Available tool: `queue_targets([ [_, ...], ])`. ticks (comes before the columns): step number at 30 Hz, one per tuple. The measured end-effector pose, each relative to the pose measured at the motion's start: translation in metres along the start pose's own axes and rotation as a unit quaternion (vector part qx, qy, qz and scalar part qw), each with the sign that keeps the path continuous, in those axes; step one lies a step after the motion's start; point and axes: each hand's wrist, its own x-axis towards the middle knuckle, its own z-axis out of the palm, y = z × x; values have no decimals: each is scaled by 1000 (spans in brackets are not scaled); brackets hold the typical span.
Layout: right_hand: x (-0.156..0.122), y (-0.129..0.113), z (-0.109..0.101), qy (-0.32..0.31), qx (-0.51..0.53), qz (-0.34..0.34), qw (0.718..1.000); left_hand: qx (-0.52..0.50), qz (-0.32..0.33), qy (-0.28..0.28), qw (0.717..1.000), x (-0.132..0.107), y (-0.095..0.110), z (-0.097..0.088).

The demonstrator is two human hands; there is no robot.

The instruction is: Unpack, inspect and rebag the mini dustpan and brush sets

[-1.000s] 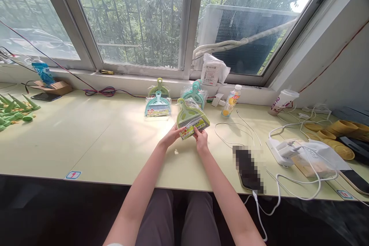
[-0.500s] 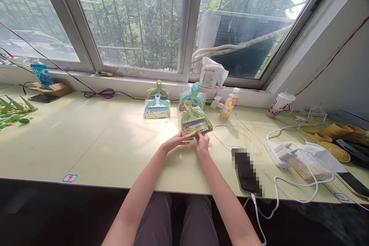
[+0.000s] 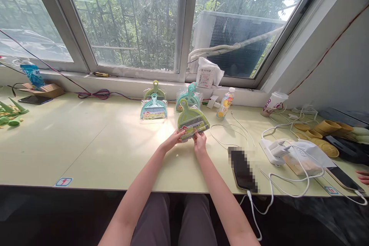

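A green dustpan and brush set (image 3: 192, 120), wrapped in clear plastic with a printed label, is tilted up between my two hands. My left hand (image 3: 173, 140) grips its lower left corner, and my right hand (image 3: 199, 142) pinches the lower edge further right. Just behind it stands a teal dustpan set (image 3: 188, 96), partly covered by the green one. To the left, a light blue dustpan set (image 3: 154, 109) stands in front of another green dustpan set (image 3: 155, 91) against the wall below the window.
A juice bottle (image 3: 226, 103), a white package (image 3: 208, 73) and a paper cup (image 3: 273, 103) stand at the back. On the right lie a phone (image 3: 243, 171), a power strip (image 3: 272, 152) and white cables. Another person's hand (image 3: 363, 177) shows at the right edge. Green pieces (image 3: 13, 113) lie far left.
My left fingers have closed onto the green dustpan set's lower left corner, with the thumb now over its front. The view has shifted slightly right, and another person's hand appears at the right edge.
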Motion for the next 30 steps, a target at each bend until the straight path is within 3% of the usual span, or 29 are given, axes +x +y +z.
queue_targets([
  [5, 4, 0, 3, -20, -14, 10, 1000, 40, 39, 43, 997, 4, -1, -5],
  [11, 5, -2, 4, -13, -20, 53, 998, 57, 41, 49, 996, 4, -2, -7],
  [19, 6, -3, 1, -8, -36, 49, 998, 54, 51, 46, 996, 4, -3, -1],
  [23, 9, -10, -1, -61, -107, 106, 987, 43, 58, 81, 994, 7, -2, -7],
  [26, 11, -17, -3, -124, -212, 166, 955, 8, 66, 158, 985, 12, 0, -21],
  [28, 11, -19, -5, -116, -295, 126, 940, -26, 82, 223, 971, 14, 3, -34],
  [30, 8, -20, -7, -79, -368, -13, 927, -47, 87, 253, 962, 15, 6, -48],
])
